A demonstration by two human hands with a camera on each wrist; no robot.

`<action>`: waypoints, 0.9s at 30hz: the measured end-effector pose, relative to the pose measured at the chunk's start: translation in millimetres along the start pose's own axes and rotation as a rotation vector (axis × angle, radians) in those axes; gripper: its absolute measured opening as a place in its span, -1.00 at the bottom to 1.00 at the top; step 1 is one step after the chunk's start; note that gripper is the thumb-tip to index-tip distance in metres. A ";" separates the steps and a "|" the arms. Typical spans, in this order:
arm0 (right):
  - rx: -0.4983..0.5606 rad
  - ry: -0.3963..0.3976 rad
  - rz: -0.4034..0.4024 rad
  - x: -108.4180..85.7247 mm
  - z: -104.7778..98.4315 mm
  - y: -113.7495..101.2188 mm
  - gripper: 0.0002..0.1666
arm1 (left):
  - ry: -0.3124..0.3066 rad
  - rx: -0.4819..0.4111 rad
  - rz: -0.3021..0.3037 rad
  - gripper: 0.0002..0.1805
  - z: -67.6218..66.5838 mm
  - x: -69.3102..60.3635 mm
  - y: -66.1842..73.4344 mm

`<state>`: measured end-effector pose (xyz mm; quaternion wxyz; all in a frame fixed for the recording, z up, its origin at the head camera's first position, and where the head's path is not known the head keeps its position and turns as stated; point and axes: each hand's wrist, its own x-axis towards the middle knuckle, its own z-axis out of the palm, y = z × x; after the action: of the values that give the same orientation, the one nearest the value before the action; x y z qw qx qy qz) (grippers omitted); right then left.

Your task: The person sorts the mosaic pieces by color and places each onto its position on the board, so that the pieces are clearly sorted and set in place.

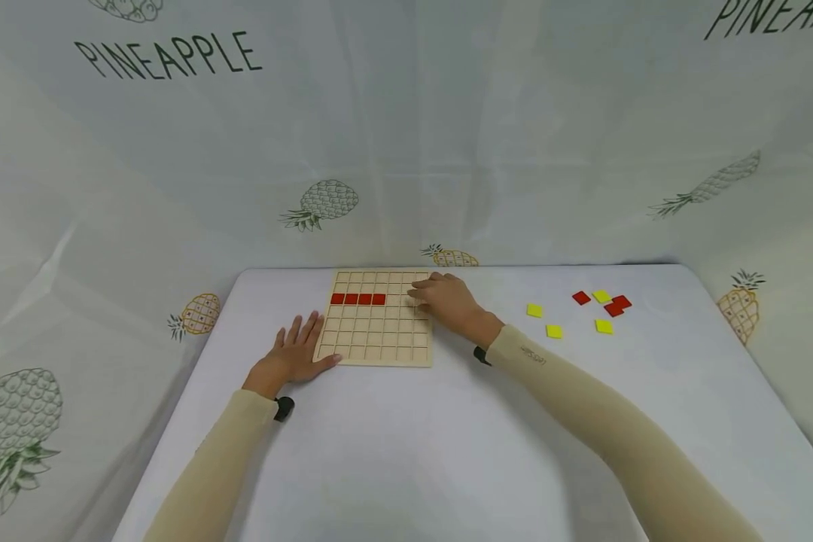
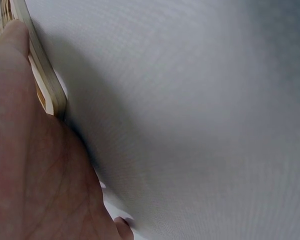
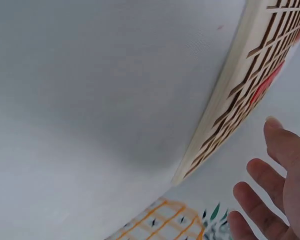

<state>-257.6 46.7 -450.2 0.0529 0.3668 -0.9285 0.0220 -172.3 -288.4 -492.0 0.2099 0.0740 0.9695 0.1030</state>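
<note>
The work appears partway along: four red tiles (image 1: 365, 299) sit side by side in one row of the wooden grid board (image 1: 373, 335), starting from its left edge and toward its far side, while more pieces lie loose off to the right. Those pieces are four yellow tiles (image 1: 534, 310) and three loose red tiles (image 1: 581, 298), two of the reds touching each other. No yellow tile can be seen on the board, so if the loose pieces belong there, more is left than done, as far as the pictures show. The board lies flat on the white surface (image 1: 379, 452), near its back edge and between the hands. Its square cells are the only thing here that works as a container; four of them hold one red tile each, and what lies under the fingers on its right side cannot be told. The left hand (image 1: 296, 354) is spread and grasps nothing, its thumb resting over the board's near-left corner and its fingers along the left edge. The right hand (image 1: 449, 301) reaches over the right side, fingers apart and released, with no tile visible in it; whether its fingertips touch the board is unclear
</note>
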 end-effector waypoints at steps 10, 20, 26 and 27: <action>-0.025 0.137 0.000 -45.8 -11.9 33.1 -0.50 | -0.016 -0.026 -0.004 0.23 -4.8 -3.6 4.2; -0.053 0.234 0.020 -88.5 -16.5 66.2 -0.49 | -0.020 -0.035 -0.001 0.17 -7.9 -6.1 7.4; -0.038 0.224 0.074 -113.1 -18.6 85.9 -0.45 | -0.029 -0.012 -0.001 0.16 -10.7 -8.7 11.1; -0.036 0.220 0.085 -116.9 -18.5 89.1 -0.45 | -0.026 -0.014 0.002 0.17 -11.3 -9.4 11.4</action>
<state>-232.2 192.5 -445.3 0.1600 0.3216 -0.9321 0.0475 -167.4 -281.0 -475.6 0.2230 0.0747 0.9658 0.1092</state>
